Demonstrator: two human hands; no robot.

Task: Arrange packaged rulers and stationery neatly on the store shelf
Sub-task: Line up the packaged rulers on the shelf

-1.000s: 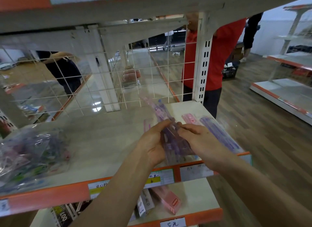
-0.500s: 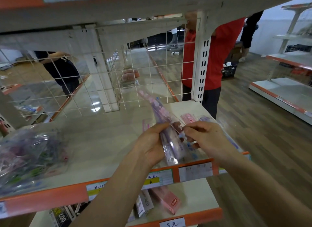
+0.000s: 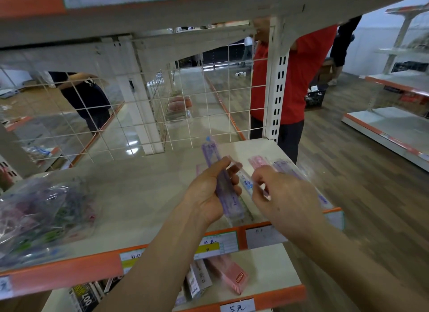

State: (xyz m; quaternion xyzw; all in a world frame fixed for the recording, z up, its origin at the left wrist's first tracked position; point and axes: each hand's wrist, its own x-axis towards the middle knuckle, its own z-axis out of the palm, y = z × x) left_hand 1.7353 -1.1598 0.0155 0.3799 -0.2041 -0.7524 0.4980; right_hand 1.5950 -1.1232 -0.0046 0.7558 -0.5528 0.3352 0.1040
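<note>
Your left hand curls its fingers round purple packaged rulers; your right hand pinches a clear packet above the shelf.

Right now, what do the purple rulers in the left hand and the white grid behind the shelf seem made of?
Purple packaged rulers, held by the left hand: probably translucent plastic in clear glossy film; light glints on the wrap.
White wire grid panel: likely painted metal wire; thin, straight, matte rods.

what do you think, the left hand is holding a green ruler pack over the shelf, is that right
Not quite: the ruler pack in the left hand is purple, not green. The head view shows it held over the shelf.
</note>
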